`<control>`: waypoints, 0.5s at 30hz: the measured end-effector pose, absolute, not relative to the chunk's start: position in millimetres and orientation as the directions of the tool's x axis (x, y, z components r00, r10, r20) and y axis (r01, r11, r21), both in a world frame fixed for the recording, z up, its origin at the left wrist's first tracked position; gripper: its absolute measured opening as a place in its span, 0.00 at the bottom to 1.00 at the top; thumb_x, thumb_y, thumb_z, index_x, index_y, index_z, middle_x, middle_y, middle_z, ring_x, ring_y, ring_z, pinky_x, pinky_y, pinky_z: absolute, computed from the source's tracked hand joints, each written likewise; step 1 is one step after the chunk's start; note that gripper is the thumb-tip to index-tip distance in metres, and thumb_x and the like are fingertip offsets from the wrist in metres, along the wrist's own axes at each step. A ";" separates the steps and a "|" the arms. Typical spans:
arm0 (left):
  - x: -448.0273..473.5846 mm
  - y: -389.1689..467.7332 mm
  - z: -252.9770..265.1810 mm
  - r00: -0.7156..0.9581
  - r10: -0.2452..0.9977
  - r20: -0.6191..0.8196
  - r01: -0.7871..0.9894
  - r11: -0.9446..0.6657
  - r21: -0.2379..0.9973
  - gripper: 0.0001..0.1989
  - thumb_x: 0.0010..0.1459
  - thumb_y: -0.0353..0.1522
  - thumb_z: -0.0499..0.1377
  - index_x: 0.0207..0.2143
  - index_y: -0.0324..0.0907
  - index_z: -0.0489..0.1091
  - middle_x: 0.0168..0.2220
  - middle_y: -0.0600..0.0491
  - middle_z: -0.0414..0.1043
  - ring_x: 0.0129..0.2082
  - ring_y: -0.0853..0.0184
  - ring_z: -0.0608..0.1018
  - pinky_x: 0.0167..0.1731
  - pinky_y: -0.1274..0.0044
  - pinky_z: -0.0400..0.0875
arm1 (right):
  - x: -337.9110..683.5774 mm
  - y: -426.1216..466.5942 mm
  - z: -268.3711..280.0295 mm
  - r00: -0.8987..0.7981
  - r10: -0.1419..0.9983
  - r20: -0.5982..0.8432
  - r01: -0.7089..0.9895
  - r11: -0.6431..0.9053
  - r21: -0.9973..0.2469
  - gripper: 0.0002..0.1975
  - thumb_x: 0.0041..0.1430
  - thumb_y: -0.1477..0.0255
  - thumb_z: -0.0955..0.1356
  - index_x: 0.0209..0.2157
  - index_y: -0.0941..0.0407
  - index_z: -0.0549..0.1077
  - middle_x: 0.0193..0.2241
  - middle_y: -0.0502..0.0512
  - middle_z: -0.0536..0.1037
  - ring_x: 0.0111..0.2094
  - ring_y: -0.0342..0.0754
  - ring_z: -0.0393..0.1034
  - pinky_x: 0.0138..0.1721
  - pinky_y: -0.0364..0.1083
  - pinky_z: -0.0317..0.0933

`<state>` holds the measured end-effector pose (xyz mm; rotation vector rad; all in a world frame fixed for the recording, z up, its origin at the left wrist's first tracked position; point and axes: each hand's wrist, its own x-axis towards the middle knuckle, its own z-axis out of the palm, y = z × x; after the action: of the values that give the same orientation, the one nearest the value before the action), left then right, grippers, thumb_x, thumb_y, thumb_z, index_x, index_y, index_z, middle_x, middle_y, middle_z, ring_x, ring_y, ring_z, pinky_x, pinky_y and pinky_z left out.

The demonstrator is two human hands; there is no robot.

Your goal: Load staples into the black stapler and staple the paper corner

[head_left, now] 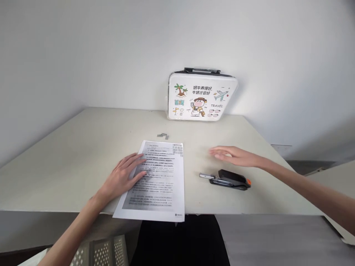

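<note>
My left hand lies flat with fingers spread over the left edge of a printed sheet of paper. The sheet's lower end hangs slightly past the table's front edge. On the right, my right hand hovers or rests just behind a black stapler, fingers stretched out to the left and holding nothing. The stapler's magazine is slid out toward the left, and its orange end points right. Just beyond the paper's top edge lie several small strips of staples.
A white cartoon-printed case with a black handle stands at the back of the pale table, near the wall. Below the front edge at lower left is a perforated light-coloured item.
</note>
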<state>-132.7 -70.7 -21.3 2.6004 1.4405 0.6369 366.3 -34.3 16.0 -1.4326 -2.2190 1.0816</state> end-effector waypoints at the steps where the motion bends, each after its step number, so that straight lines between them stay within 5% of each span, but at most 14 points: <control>1: -133.2 -69.5 -21.4 0.467 0.828 0.310 0.786 -0.550 0.282 0.29 0.70 0.55 0.52 0.64 0.51 0.70 0.68 0.51 0.67 0.69 0.50 0.66 0.68 0.53 0.62 | 380.4 -56.9 18.7 -0.469 0.867 -0.170 0.667 0.222 -0.711 0.25 0.67 0.50 0.67 0.60 0.45 0.76 0.59 0.56 0.79 0.58 0.61 0.75 0.59 0.59 0.70; 8: -87.6 -88.8 -16.3 0.475 0.793 0.382 0.758 -0.589 0.281 0.26 0.72 0.51 0.51 0.62 0.48 0.71 0.66 0.49 0.70 0.72 0.49 0.62 0.68 0.49 0.60 | 389.1 -146.5 3.4 -0.317 0.945 -0.084 0.761 0.201 -0.616 0.22 0.69 0.53 0.66 0.61 0.41 0.72 0.58 0.53 0.79 0.52 0.61 0.77 0.45 0.55 0.75; 15: 37.2 -112.3 -19.5 0.626 0.752 0.205 0.649 -0.648 0.399 0.28 0.71 0.48 0.54 0.67 0.46 0.66 0.70 0.48 0.65 0.76 0.47 0.51 0.71 0.48 0.53 | 375.0 -157.4 -19.6 -0.219 0.975 0.038 0.687 0.181 -0.703 0.20 0.72 0.56 0.62 0.61 0.44 0.67 0.58 0.56 0.77 0.56 0.60 0.74 0.50 0.56 0.73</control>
<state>37.2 -112.3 -19.5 2.5642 1.1341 0.5167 375.0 -157.4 -19.6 -1.5570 -1.9758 0.7787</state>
